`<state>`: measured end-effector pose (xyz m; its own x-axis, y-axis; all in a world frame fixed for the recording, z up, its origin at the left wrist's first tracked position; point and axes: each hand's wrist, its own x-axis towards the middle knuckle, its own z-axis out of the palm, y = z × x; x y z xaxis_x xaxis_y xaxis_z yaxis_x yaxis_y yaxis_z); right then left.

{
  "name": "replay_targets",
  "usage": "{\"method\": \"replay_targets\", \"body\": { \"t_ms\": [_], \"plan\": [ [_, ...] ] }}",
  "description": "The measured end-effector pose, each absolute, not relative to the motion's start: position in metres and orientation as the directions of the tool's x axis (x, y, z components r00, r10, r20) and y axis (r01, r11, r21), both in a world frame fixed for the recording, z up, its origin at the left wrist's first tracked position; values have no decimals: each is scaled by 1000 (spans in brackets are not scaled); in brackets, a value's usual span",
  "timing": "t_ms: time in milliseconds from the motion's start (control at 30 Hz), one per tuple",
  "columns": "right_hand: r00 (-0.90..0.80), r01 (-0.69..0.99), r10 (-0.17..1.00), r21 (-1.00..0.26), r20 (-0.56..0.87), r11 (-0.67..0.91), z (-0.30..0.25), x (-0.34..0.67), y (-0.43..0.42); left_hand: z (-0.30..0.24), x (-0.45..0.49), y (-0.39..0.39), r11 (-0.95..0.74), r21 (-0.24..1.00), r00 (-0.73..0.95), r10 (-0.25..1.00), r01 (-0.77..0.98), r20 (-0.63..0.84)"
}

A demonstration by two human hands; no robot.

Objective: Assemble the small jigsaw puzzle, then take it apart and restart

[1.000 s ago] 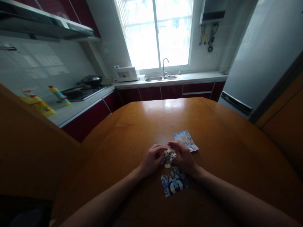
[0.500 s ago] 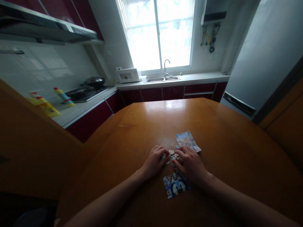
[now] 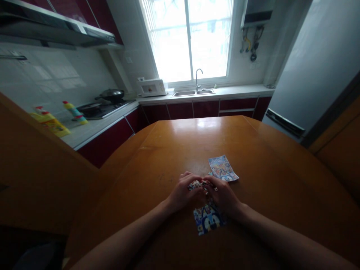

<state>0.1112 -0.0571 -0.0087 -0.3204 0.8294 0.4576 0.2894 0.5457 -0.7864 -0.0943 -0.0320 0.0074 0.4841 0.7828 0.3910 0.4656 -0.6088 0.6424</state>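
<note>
Small jigsaw pieces (image 3: 194, 185) lie in a heap on the wooden table, pressed between my two hands. My left hand (image 3: 182, 193) curls round the heap from the left, its fingers bent over the far side and the thumb in front. From the right, my right hand (image 3: 225, 194) cups the same heap, and its fingertips come close to those of the left. Part of the heap is hidden by the fingers. Just nearer to me lies a joined section of puzzle (image 3: 208, 221) with a blue cartoon face. Beyond my right hand is a printed picture sheet (image 3: 223, 167).
The brown wooden table (image 3: 168, 150) has rounded sides. Past it are a counter with a sink (image 3: 184, 93) and a white microwave (image 3: 152, 88). A wok (image 3: 111, 94) stands on the stove at left, near yellow bottles (image 3: 53, 123). A fridge (image 3: 306, 67) is at right.
My hands have drawn together round the jigsaw pieces, squeezing them into a tighter heap. My right hand has moved left and slightly nearer, uncovering more of the picture sheet.
</note>
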Motion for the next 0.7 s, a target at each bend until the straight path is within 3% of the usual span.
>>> {"method": "replay_targets", "body": {
  "t_ms": [300,567,700],
  "plan": [
    [-286,329,852,-790,438,517,-11,108,-59,7,-95,-31,-649,631,525,744,425,413],
    [-211,324,837,-772,505,547,-6,108,-53,7,-94,-32,-564,672,411,821,480,396],
    [-177,330,829,-761,531,558,-5,109,-52,5,-95,-28,-578,668,433,809,468,397]
  ]
}}
